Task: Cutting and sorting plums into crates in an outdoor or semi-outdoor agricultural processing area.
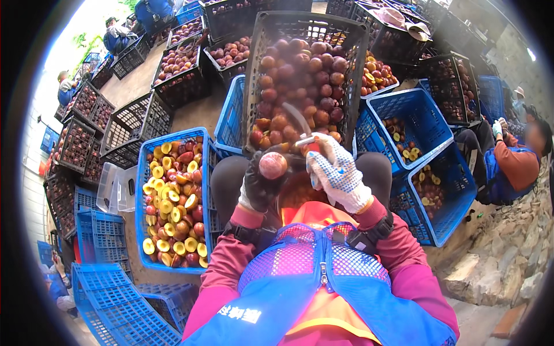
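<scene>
My left hand (258, 185), in a dark glove with a pale cuff, is closed around a whole reddish plum (273, 165) in front of my lap. To its right, my right hand (339, 173) wears a white glove with blue dots and grips a curved knife (298, 120) by its red handle. The blade points up and left, over the near end of a black crate (249, 86) full of whole plums (297, 69). On my left stands a blue crate (139, 202) heaped with halved plums (170, 202), their yellow flesh showing.
Two blue crates (449, 137) at my right hold some cut plums low inside. Blue crates (118, 305) lie at the lower left, near a clear plastic bin (117, 189). More black crates of plums (180, 60) stand behind. Another person (516, 164) sits at the right edge.
</scene>
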`<move>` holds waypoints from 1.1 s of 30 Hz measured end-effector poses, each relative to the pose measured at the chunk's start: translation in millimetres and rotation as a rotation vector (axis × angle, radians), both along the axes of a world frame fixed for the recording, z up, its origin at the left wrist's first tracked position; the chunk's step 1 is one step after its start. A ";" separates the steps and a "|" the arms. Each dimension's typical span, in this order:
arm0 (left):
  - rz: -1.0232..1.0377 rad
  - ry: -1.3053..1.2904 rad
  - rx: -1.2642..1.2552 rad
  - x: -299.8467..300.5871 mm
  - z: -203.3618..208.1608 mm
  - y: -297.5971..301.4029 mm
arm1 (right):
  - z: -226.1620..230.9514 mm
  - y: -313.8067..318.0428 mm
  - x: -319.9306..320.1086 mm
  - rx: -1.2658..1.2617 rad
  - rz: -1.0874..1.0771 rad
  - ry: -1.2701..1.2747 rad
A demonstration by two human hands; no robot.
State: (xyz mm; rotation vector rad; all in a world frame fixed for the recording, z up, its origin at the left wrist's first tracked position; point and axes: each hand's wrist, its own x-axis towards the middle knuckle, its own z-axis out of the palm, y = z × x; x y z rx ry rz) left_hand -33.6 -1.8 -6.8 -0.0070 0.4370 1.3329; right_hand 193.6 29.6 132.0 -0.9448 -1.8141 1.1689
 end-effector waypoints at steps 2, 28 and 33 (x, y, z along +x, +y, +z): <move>0.049 0.190 0.065 0.7 -5.9 0.7 | -21.5 4.9 -7.1 0.342 0.002 -0.097; 0.126 0.668 0.175 -0.5 -60.0 7.1 | -68.0 -4.9 -20.6 -0.081 -0.033 -0.087; 0.172 0.927 0.457 13.9 -13.6 7.7 | -57.1 26.2 9.4 0.410 0.069 -0.326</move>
